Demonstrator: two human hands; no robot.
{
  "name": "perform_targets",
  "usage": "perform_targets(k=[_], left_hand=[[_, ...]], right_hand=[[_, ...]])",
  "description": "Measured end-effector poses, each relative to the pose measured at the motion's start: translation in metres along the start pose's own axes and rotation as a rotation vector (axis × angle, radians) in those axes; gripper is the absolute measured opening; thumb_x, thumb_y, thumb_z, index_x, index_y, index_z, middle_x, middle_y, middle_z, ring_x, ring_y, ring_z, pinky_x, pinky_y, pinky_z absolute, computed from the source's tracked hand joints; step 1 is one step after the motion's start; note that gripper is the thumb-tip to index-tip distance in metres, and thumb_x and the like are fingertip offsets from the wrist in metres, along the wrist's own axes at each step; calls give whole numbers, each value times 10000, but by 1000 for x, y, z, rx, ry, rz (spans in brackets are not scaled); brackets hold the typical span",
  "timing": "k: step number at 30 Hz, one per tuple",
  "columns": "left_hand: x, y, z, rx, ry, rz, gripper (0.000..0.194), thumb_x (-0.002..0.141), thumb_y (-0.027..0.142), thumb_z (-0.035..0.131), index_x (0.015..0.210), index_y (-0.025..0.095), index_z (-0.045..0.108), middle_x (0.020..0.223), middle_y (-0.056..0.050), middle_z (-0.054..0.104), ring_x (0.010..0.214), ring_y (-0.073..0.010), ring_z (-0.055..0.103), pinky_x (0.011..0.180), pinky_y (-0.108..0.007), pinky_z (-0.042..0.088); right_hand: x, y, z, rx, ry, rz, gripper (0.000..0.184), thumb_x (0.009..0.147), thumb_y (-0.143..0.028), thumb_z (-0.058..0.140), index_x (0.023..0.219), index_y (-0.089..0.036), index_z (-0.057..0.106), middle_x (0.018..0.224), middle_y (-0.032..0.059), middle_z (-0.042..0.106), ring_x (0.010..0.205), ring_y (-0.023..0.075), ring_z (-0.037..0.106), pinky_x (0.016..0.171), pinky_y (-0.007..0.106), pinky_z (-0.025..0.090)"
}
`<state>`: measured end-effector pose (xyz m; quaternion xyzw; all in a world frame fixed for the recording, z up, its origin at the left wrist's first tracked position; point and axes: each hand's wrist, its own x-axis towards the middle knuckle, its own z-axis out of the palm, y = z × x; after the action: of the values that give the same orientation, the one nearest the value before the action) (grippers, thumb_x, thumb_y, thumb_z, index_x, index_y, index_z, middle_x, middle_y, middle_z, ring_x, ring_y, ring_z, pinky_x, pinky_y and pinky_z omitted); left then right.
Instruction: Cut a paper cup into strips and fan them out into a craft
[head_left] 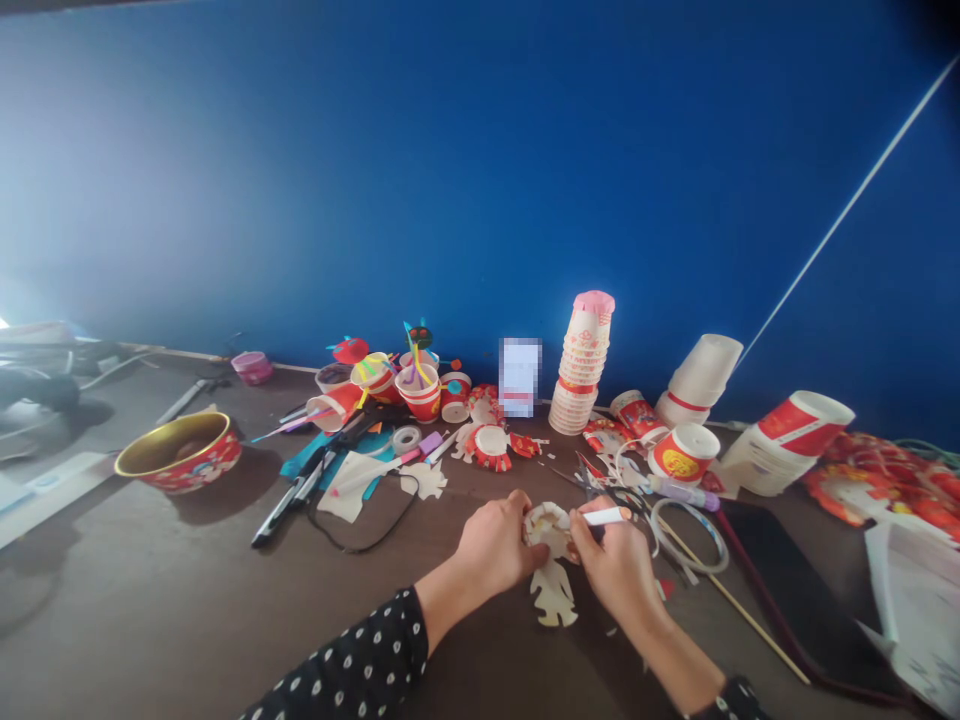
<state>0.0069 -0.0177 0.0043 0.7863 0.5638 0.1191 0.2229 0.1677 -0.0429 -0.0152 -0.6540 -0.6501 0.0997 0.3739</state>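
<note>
My left hand is closed on a white paper-cup cutout with a round top and a leafy lower part, held just above the dark table. My right hand grips a white pen with an orange tip and holds its tip end against the cutout's right edge. Both hands meet over the cutout near the table's front middle. A scissors pair lies just beyond my right hand.
A tall stack of paper cups, tipped white-and-red cups, decorated cups with straws, a gold-rimmed red bowl, a tape roll, black cable, paper rings and a thin wooden stick crowd the table. A blue wall stands behind.
</note>
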Motion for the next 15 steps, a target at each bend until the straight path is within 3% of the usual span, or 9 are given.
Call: perform_targets(k=[15], left_hand=[[-1,1,0,23,-11,-6,371,630,389,587,945,213,499,862,-46,641,791,-219,610,605,-248,409]], right_hand=[[-1,-3,-2,-1,-60,-1,242,807,-398,403,708,-204,508,537,28,630,515,195,614,496,255,400]])
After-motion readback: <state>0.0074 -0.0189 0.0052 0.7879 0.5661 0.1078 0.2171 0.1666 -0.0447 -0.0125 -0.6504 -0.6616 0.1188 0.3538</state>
